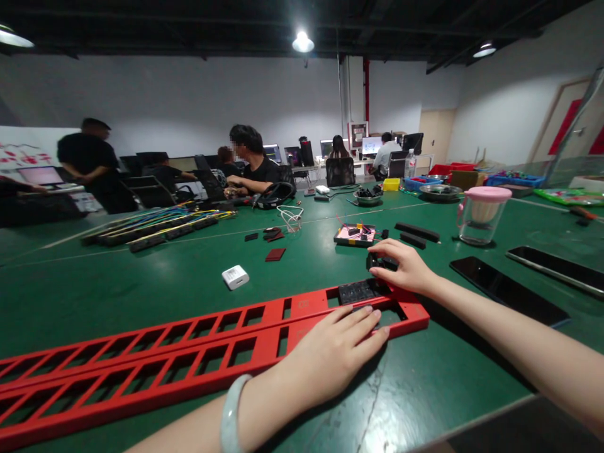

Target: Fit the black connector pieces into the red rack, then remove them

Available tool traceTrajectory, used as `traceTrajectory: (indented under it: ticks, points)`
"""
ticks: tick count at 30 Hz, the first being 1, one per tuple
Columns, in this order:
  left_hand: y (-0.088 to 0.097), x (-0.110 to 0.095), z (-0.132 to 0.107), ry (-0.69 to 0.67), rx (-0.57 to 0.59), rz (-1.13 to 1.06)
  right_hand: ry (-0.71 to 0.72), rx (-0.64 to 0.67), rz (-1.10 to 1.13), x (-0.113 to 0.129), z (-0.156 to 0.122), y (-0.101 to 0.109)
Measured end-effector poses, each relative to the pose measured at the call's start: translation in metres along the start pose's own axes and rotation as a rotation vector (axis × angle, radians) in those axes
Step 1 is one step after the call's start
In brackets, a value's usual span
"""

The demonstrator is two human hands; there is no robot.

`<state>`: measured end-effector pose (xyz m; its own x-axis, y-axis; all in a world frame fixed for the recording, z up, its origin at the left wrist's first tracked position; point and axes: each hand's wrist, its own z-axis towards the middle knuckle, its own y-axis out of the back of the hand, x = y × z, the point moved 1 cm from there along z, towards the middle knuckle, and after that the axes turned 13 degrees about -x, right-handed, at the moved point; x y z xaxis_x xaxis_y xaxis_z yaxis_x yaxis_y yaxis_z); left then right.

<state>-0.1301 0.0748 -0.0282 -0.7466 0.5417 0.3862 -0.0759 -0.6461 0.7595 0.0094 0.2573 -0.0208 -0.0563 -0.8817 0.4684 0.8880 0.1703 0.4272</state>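
Observation:
A long red slotted frame (189,343) lies across the near part of the green table, its right end in front of me. My left hand (330,346) rests flat on that end, fingers stretched over an opening. A black block-like insert (357,290) sits in the frame's upper slot, just beyond my left fingertips. My right hand (401,267) is above the frame's far right corner, thumb and fingers closed around a small black part (372,261). Its exact kind is partly hidden by my fingers. Beyond that hand stands a shallow tray with wires and small parts (353,234).
A white charger (235,277) and brown pieces (275,254) lie beyond the frame. Black bars (418,233), a pink-lidded cup (481,217) and two phones (509,290) (561,267) are to the right. Bundled cables (160,228) lie far left. Several people sit or stand behind the table.

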Motion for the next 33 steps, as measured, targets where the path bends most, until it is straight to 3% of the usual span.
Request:
traceTrajectory:
  ticks: [5,8,11,15,23,33]
  points:
    - [0.002,0.001,0.001,0.009,-0.005,-0.026,-0.374,0.235,0.518,0.005,-0.004,-0.008]
    - [0.003,0.000,0.002,0.014,-0.006,-0.034,-0.483,0.377,0.682,0.006,-0.005,-0.009]
    - [0.003,0.001,0.004,0.010,-0.010,-0.034,-0.463,0.518,0.709,0.009,-0.004,-0.005]
    - [0.002,0.001,0.005,-0.001,-0.017,-0.026,-0.408,0.632,0.586,0.012,-0.001,0.000]
    - [0.005,0.001,0.004,-0.004,-0.006,-0.021,-0.343,0.686,0.470,0.012,-0.001,0.002]
    - [0.005,0.001,0.006,-0.016,-0.035,-0.002,-0.127,0.655,0.337,0.021,0.002,0.007]
